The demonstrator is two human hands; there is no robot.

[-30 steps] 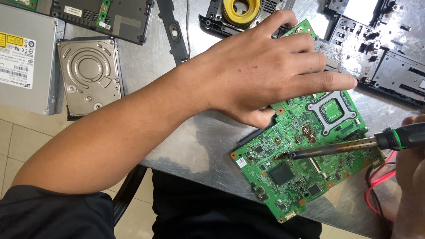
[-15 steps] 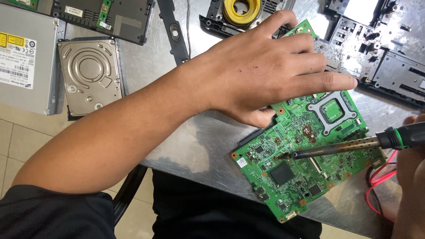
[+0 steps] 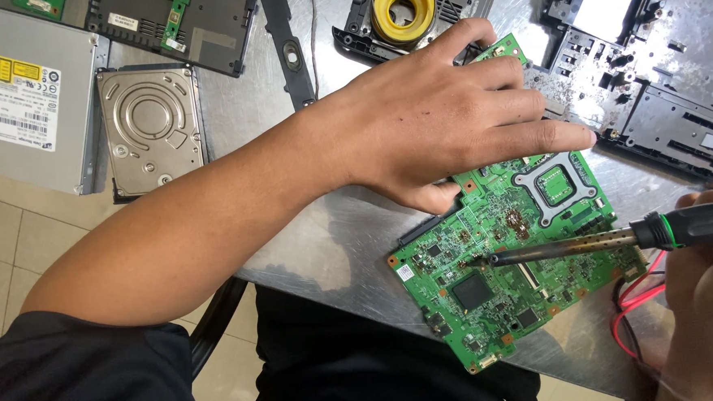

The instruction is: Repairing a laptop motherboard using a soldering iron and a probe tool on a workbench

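Nothing has shifted since the earlier frames: your left hand (image 3: 441, 115) still lies flat on the board (image 3: 505, 241) and the iron (image 3: 611, 240) has stayed on the same spot.

Your left hand is spread wide, fingers pointing right, palm pressing the board's upper half onto the table (image 3: 334, 234). Your right hand (image 3: 707, 288) is wrapped around the iron's black and green grip at the right edge of the view.

You hold the iron almost level, its long axis running right to left with the tip slightly lower. The tip touches the board near its middle, just above the large black chip (image 3: 471, 290).

You have the green board lying tilted, its long axis running from upper right to lower left. Its lower corner sits close to the table's near edge.

Red wires (image 3: 634, 308) loop under your right hand. Black plastic shells (image 3: 659, 87) crowd the upper right, touching your left fingertips. A yellow ring (image 3: 402, 7) sits above your left hand. A hard drive (image 3: 151, 126) and a grey optical drive (image 3: 22, 96) lie well apart on the left. Bare table between the hard drive and the board gives you room leftward.
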